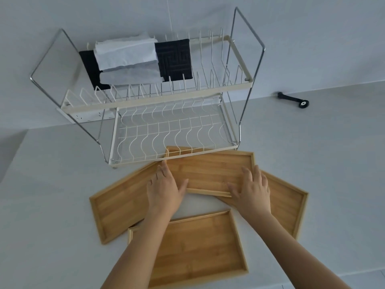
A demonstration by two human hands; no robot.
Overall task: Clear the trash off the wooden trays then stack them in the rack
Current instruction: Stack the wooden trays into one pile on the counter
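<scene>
Several wooden trays lie on the white counter below a two-tier wire dish rack [68, 107]. The middle tray [210, 170] is tilted, its far edge under the front rail of the rack's lower shelf [166, 132]. My left hand [164, 188] grips this tray's near-left corner and my right hand [252, 188] grips its near-right edge. A left tray [116, 207], a right tray [285, 207] and a near tray [195, 247] lie flat around it. No trash shows on the trays.
On the rack's upper tier lie white paper towels [125, 55] and black cloths [177, 59]. A white power strip [83, 117] sits behind the rack at the left. A black tool [293, 100] lies at the counter's back right.
</scene>
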